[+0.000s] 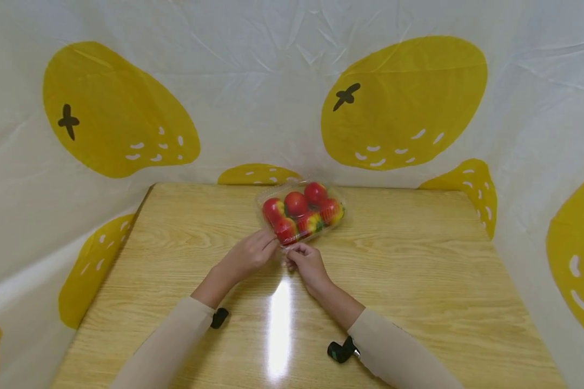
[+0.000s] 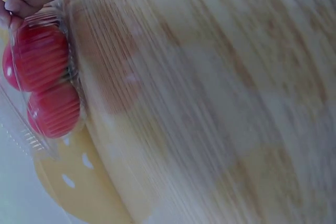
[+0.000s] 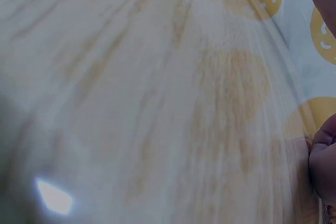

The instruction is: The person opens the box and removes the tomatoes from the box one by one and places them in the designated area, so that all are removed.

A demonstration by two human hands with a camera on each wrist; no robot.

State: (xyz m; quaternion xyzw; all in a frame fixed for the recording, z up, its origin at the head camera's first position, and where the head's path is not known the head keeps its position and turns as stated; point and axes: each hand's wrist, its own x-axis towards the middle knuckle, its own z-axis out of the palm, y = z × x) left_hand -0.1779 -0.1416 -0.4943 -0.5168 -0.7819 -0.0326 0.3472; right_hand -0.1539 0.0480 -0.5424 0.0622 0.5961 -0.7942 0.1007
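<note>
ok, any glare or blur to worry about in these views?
Head: white glare streak on the table, bottom centre; red fruit legible. Left wrist: dim, soft table surface with faint yellow reflections. Right wrist: hazy, small bright spot lower left, dark left edge.

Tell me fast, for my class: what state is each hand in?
Left hand: closed, pinching the clear container.
Right hand: closed, apparently pinching its near corner.

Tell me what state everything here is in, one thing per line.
Clear plastic container: appears closed over the fruits; fastening unclear.
Fruits: inside, grouped together.
Left hand: fingers bent, gripping the container's near edge.
Right hand: pinching that edge.
Table: glossy, reflecting light.
Printed cloth: hanging, creased.
</note>
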